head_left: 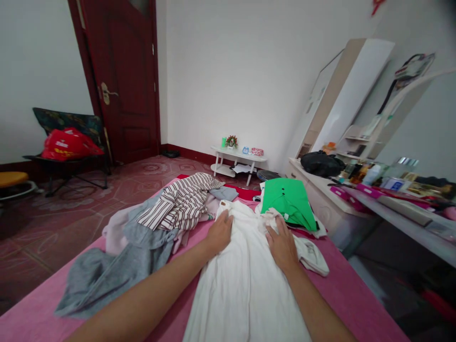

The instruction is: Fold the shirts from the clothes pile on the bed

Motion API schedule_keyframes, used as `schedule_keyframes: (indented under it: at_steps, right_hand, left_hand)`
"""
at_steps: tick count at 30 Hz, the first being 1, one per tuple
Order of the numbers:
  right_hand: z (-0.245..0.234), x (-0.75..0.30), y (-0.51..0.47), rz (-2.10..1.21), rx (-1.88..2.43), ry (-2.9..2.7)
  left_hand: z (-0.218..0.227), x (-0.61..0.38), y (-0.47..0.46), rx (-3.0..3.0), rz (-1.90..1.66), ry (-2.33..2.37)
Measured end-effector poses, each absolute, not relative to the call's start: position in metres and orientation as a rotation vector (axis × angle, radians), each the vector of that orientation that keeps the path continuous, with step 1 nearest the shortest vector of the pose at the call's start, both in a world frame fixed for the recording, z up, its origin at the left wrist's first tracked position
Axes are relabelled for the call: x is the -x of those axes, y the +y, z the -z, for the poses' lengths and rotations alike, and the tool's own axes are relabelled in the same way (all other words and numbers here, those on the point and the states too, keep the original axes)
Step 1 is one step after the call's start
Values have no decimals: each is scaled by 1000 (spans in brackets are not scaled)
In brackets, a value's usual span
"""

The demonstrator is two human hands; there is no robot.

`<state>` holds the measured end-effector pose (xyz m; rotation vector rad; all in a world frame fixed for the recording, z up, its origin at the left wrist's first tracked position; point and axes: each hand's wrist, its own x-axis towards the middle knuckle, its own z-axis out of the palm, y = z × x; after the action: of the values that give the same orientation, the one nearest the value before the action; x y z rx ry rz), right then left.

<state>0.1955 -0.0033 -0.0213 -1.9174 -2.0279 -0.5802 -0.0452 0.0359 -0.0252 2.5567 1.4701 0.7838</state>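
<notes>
A white long-sleeved top [245, 280] lies spread lengthwise on the pink bed cover [359, 304], its label end away from me. Flat against its upper left edge rests my left hand [220, 233], fingers stretched out. My right hand [283, 244] is at the upper right edge, its fingers closed on a bunched fold of the fabric. From beneath the right wrist a white sleeve [313, 256] sticks out to the right. Just beyond that hand sits a folded green shirt [287, 197] on other folded clothes.
Left on the bed are a striped shirt [181, 202] and grey clothing [117, 275] in a loose heap. A dressing table [331, 197] holding bottles and a black bag [321, 164] borders the right. Beyond stand a low white table [238, 153] and a chair [64, 118] with a red bag.
</notes>
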Motion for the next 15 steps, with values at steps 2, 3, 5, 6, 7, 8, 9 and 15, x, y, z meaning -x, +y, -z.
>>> schedule_keyframes:
  at_steps: [2,3,5,6,7,8,9,15]
  right_hand:
    - [21,-193,-7,566,1948,-2007]
    - [22,-191,-11,547,1981,-1990]
    - [26,-184,-24,482,2066,-1962]
    - [29,-181,-33,438,2097,-1968]
    - [33,-178,-43,391,2108,-1996]
    - [36,-176,-55,346,2094,-2041]
    - [39,-175,-67,303,2060,-2093]
    - [54,-165,-143,74,1772,-2313]
  left_hand:
    - [26,56,22,-2564,-776,1446]
    - [26,62,13,-2571,-760,1425]
    - [28,79,-9,-2587,-713,1380]
    - [29,88,-22,-2597,-686,1351]
    - [30,98,-35,-2609,-661,1317]
    - [29,108,-49,-2619,-637,1276]
    - [27,118,-64,-2626,-617,1231]
    - [-4,160,-141,-2530,-529,956]
